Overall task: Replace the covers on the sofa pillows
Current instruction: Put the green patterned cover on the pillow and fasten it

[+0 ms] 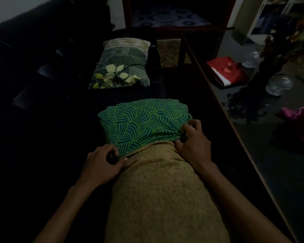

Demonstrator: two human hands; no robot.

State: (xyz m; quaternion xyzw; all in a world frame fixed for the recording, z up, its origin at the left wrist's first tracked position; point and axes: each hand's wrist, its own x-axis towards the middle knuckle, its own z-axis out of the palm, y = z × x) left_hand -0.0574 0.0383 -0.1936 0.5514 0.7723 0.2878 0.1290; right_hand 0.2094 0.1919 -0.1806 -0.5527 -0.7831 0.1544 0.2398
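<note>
Hands work at the open edge of a green cover [144,121] on a tan pillow [161,195], which lies lengthwise on the dark sofa [33,81]. The cover sheathes only the pillow's far end; the near part is bare. The left hand [102,165] pinches the cover's edge at the pillow's left side, thumb and fingers curled on the cloth. The right hand [193,139] grips the bunched edge at the pillow's right side, fingers closed on the fabric. Beyond the pillow, farther along the sofa, lies a leaf-print pillow [121,67], well apart from it. Right of the pillow runs a dark table [253,137] bearing a red book [226,71], glass dishes [277,85] and pink cloth [300,118].
</note>
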